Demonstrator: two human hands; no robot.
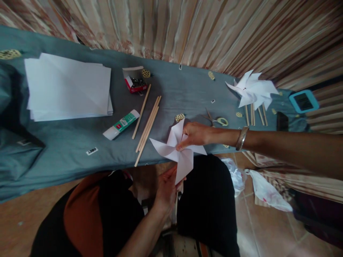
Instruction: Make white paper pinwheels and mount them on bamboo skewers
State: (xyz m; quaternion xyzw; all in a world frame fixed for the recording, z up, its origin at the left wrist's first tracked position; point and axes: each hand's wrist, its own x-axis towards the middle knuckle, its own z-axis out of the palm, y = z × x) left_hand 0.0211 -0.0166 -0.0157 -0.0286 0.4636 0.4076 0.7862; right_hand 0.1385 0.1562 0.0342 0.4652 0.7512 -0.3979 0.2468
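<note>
A white paper pinwheel (184, 159) is held between my two hands at the table's front edge, over my lap. My right hand (194, 135) reaches in from the right, its thumb pressed near the pinwheel's centre and its fingers closed behind an upper blade. From below, my left hand (167, 184) is closed around the lower part of the pinwheel; its fingertips are partly hidden behind a blade. What looks like a thin pale stick (176, 205) shows beneath that hand. Several wooden sticks (147, 126) lie left of the pinwheel, and scissors (218, 120) lie just beyond my right wrist.
On the grey-green tablecloth (187, 89) are a stack of white paper (68, 89), an open red box of metal pins (136, 84) and a green-and-white carton (122, 125). At right lie more pinwheels (253, 89) with sticks, a blue-framed device (304, 101) and plastic bags (269, 191) on the floor.
</note>
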